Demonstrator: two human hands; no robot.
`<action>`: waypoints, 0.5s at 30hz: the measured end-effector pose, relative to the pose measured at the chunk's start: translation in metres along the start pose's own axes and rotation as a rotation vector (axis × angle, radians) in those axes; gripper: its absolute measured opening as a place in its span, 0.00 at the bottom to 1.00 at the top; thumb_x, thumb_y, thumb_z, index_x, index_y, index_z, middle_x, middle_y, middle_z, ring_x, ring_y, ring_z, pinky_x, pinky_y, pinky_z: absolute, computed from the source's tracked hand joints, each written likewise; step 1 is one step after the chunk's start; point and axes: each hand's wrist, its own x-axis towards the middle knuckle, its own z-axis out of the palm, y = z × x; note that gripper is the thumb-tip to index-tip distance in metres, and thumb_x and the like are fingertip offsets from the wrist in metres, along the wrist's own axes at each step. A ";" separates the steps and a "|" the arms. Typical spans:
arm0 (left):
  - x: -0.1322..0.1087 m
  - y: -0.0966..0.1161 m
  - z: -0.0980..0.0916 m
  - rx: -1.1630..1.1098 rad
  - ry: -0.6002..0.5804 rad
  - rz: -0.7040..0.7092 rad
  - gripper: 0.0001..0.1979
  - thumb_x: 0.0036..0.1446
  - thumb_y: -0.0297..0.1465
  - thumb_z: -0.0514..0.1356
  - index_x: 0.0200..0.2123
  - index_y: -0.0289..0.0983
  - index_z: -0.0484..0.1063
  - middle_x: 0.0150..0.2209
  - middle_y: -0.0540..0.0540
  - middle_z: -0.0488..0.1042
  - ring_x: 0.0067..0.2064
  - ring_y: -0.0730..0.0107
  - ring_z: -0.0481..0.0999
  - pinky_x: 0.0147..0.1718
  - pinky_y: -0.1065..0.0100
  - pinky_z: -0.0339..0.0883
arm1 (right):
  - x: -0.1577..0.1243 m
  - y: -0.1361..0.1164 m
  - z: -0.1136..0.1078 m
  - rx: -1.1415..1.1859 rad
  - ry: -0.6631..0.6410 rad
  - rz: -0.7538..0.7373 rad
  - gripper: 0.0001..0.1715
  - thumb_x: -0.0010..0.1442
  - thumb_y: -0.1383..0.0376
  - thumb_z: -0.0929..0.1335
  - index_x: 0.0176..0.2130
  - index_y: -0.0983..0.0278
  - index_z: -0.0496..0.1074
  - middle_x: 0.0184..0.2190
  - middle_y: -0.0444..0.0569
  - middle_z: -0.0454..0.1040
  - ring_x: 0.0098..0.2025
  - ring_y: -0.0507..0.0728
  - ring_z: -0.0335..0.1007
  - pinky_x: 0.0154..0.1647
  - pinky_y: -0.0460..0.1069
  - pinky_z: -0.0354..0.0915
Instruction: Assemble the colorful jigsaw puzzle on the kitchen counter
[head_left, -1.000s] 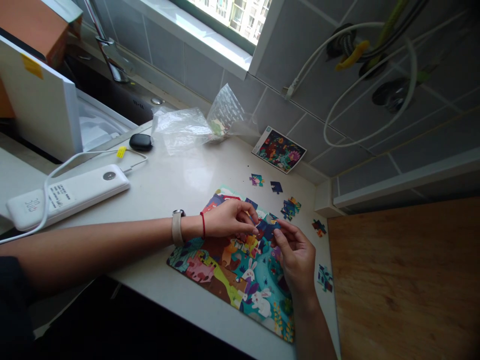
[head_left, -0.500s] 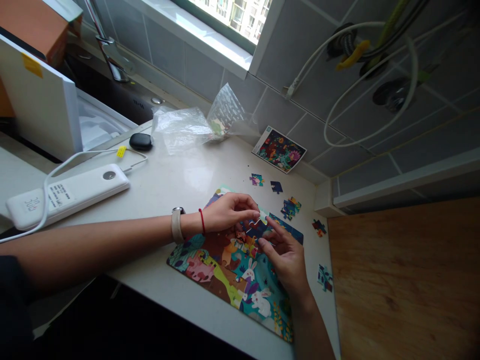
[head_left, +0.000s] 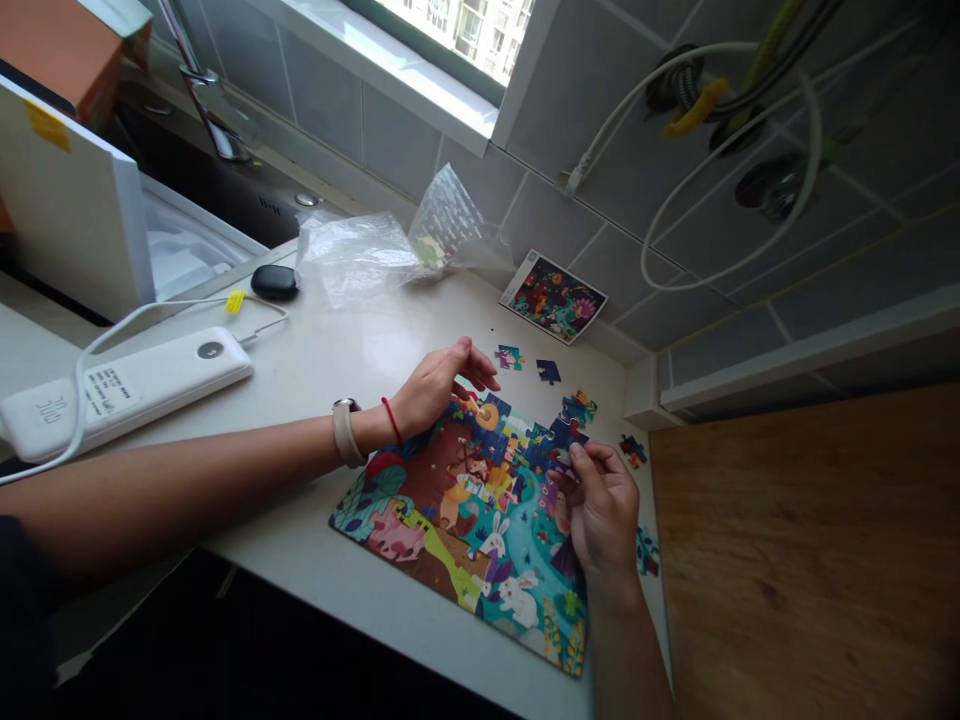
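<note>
On the white counter lies a colourful jigsaw puzzle (head_left: 457, 530), largely assembled, with animals and a stream on it. My left hand (head_left: 439, 385) hovers at its upper left edge, fingers apart and holding nothing. At the upper right edge, my right hand (head_left: 606, 500) has thumb and fingers pinched on a dark blue puzzle piece (head_left: 568, 432). A pale piece (head_left: 517, 425) sits in the upper part of the picture. Beyond the top edge lie a pink-and-teal piece (head_left: 509, 357), a dark blue piece (head_left: 548, 371) and some joined pieces (head_left: 579, 407).
A picture card (head_left: 553, 297) leans near the tiled wall. More loose pieces (head_left: 632, 451) lie on the right, beside a wooden board (head_left: 810, 550). Clear plastic bags (head_left: 367, 260), a black case (head_left: 274, 282) and a white power bank (head_left: 127, 390) with a cable occupy the left.
My hands have moved apart: the left up and left, opening, the right to the right. The pale piece they held together now lies in the puzzle.
</note>
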 end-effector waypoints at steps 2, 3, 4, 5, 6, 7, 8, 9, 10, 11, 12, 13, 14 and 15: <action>0.003 0.003 -0.004 0.011 0.089 0.029 0.37 0.68 0.62 0.45 0.37 0.35 0.75 0.38 0.39 0.83 0.40 0.63 0.81 0.33 0.67 0.71 | 0.007 0.001 -0.005 -0.017 0.046 -0.020 0.28 0.42 0.53 0.84 0.33 0.62 0.71 0.25 0.38 0.74 0.21 0.49 0.68 0.21 0.44 0.66; 0.005 0.004 -0.005 0.010 0.119 0.034 0.37 0.68 0.63 0.44 0.37 0.36 0.75 0.38 0.39 0.83 0.40 0.62 0.81 0.33 0.67 0.71 | 0.011 0.001 -0.007 -0.022 0.055 -0.030 0.29 0.42 0.54 0.84 0.33 0.62 0.70 0.25 0.38 0.74 0.21 0.49 0.68 0.19 0.43 0.64; 0.007 0.004 -0.007 0.004 0.143 0.036 0.38 0.67 0.64 0.44 0.37 0.36 0.74 0.37 0.39 0.83 0.39 0.62 0.81 0.33 0.67 0.71 | 0.014 0.002 -0.010 -0.020 0.059 -0.040 0.29 0.41 0.54 0.84 0.34 0.62 0.70 0.25 0.38 0.74 0.21 0.49 0.68 0.18 0.42 0.62; 0.009 0.004 -0.009 -0.002 0.159 0.036 0.39 0.67 0.64 0.43 0.36 0.36 0.74 0.37 0.39 0.83 0.39 0.62 0.81 0.33 0.67 0.70 | 0.016 0.003 -0.011 -0.017 0.058 -0.048 0.30 0.41 0.54 0.84 0.34 0.61 0.70 0.25 0.38 0.74 0.22 0.50 0.69 0.18 0.42 0.63; 0.011 0.003 -0.010 -0.008 0.166 0.033 0.39 0.66 0.65 0.43 0.36 0.36 0.75 0.36 0.39 0.83 0.39 0.62 0.81 0.33 0.66 0.70 | 0.018 0.004 -0.012 -0.020 0.051 -0.051 0.30 0.41 0.55 0.84 0.36 0.61 0.70 0.25 0.38 0.75 0.23 0.51 0.71 0.19 0.43 0.64; 0.012 0.003 -0.010 -0.011 0.168 0.030 0.40 0.66 0.65 0.42 0.36 0.36 0.75 0.36 0.39 0.83 0.39 0.62 0.81 0.33 0.66 0.70 | 0.019 0.005 -0.012 -0.032 0.038 -0.053 0.30 0.41 0.55 0.84 0.37 0.61 0.71 0.26 0.38 0.76 0.24 0.52 0.73 0.20 0.44 0.67; 0.012 0.002 -0.010 -0.011 0.166 0.026 0.40 0.65 0.66 0.42 0.36 0.36 0.75 0.36 0.39 0.83 0.39 0.61 0.81 0.32 0.66 0.70 | 0.019 0.006 -0.012 -0.054 0.022 -0.054 0.30 0.42 0.54 0.84 0.38 0.61 0.72 0.27 0.40 0.77 0.25 0.53 0.75 0.22 0.45 0.69; 0.012 0.002 -0.010 -0.010 0.161 0.022 0.40 0.65 0.66 0.43 0.36 0.36 0.75 0.36 0.39 0.83 0.38 0.61 0.81 0.32 0.66 0.70 | 0.018 0.008 -0.011 -0.085 0.000 -0.057 0.29 0.43 0.53 0.84 0.37 0.61 0.73 0.28 0.41 0.78 0.27 0.55 0.77 0.23 0.46 0.72; 0.012 0.001 -0.010 -0.008 0.151 0.018 0.40 0.64 0.66 0.43 0.36 0.36 0.75 0.36 0.39 0.83 0.38 0.61 0.81 0.32 0.66 0.70 | 0.017 0.009 -0.010 -0.122 -0.028 -0.062 0.27 0.44 0.52 0.83 0.37 0.62 0.75 0.29 0.44 0.80 0.29 0.56 0.79 0.25 0.48 0.74; 0.011 0.002 -0.009 -0.006 0.139 0.015 0.40 0.64 0.67 0.43 0.36 0.36 0.75 0.36 0.39 0.83 0.38 0.61 0.81 0.32 0.66 0.70 | 0.016 0.011 -0.009 -0.165 -0.058 -0.071 0.26 0.45 0.51 0.83 0.36 0.62 0.77 0.30 0.46 0.81 0.30 0.58 0.80 0.26 0.49 0.76; 0.010 0.002 -0.008 -0.002 0.128 0.015 0.40 0.64 0.67 0.44 0.35 0.36 0.75 0.36 0.39 0.83 0.38 0.61 0.80 0.32 0.66 0.69 | 0.015 0.013 -0.008 -0.215 -0.091 -0.083 0.25 0.46 0.50 0.82 0.35 0.63 0.78 0.31 0.48 0.82 0.31 0.59 0.80 0.27 0.50 0.77; 0.009 0.002 -0.007 0.005 0.117 0.016 0.40 0.64 0.67 0.44 0.35 0.36 0.75 0.36 0.39 0.83 0.38 0.61 0.80 0.32 0.66 0.69 | 0.015 0.015 -0.007 -0.273 -0.125 -0.099 0.24 0.47 0.49 0.81 0.35 0.64 0.80 0.31 0.49 0.83 0.31 0.59 0.80 0.28 0.51 0.77; 0.008 0.003 -0.006 0.014 0.106 0.019 0.40 0.64 0.67 0.44 0.35 0.36 0.75 0.36 0.39 0.83 0.38 0.61 0.80 0.32 0.66 0.69 | 0.014 0.017 -0.007 -0.336 -0.155 -0.121 0.24 0.49 0.49 0.80 0.36 0.64 0.82 0.30 0.50 0.83 0.30 0.59 0.79 0.29 0.52 0.77; 0.006 0.004 -0.005 0.024 0.094 0.024 0.40 0.64 0.66 0.44 0.35 0.36 0.75 0.36 0.39 0.82 0.38 0.61 0.80 0.33 0.66 0.70 | 0.014 0.018 -0.006 -0.401 -0.178 -0.149 0.23 0.50 0.49 0.79 0.38 0.64 0.83 0.31 0.50 0.84 0.30 0.59 0.79 0.30 0.53 0.77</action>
